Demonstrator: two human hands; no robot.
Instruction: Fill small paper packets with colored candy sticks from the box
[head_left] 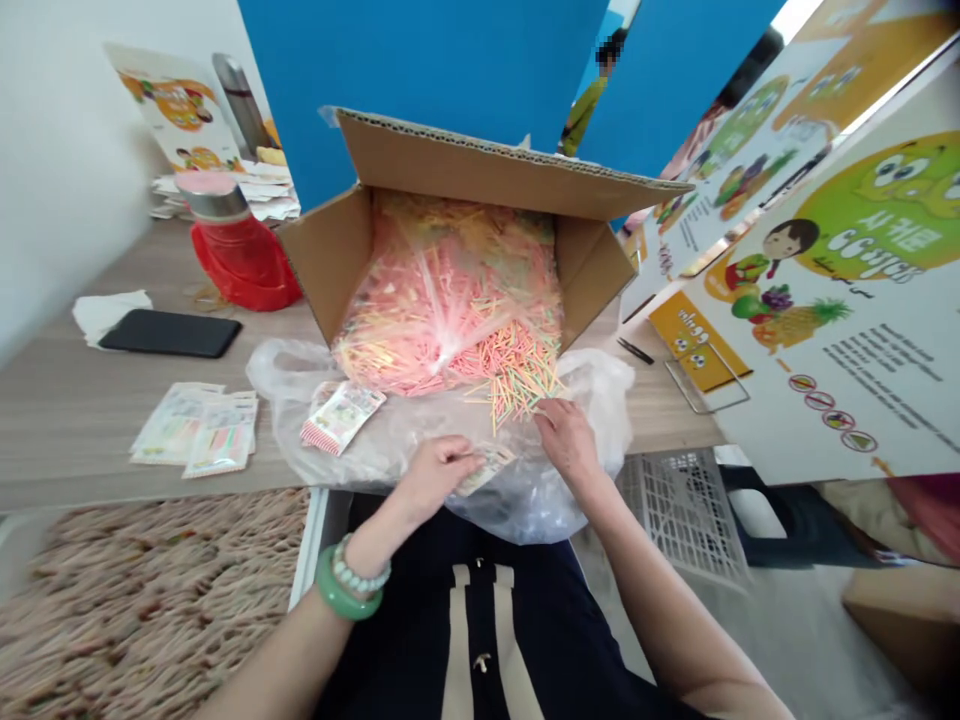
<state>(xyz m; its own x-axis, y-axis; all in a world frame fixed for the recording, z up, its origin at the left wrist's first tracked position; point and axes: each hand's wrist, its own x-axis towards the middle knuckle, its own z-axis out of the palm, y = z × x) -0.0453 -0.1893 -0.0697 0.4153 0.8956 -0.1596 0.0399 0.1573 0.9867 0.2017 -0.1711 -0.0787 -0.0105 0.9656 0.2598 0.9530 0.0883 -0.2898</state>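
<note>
Hands: two, both bare; the left hand (439, 470) pinches one small packet (486, 472) between thumb and fingers, while the right hand (566, 435) has its fingers drawn close together at the lower edge of the loose sticks (521, 370); whether it grips any cannot be told.
Wristwear: two pieces on the left wrist, one green bangle (346, 592) and one beaded bracelet (361, 572).
Carton: one cardboard box (480, 165), its open side facing the person.
Bag: one large clear bag (405, 300) of coloured sticks, filling the box's opening.
Sticks: too many to count; the loose ones spill out just beyond the right hand's fingertips.
Packets: one in the left hand, nearer the person than the loose sticks; a small pile (343, 417) to the left, its count unclear; two more packets (221, 435) overlapping on top farther left, with edges showing beneath.
Plastic: one crumpled clear sheet (289, 395) under the pile.
Flasks: two, one in a red cover (244, 265), one silver (240, 100).
Phone: one black phone (171, 333), left of the box.
</note>
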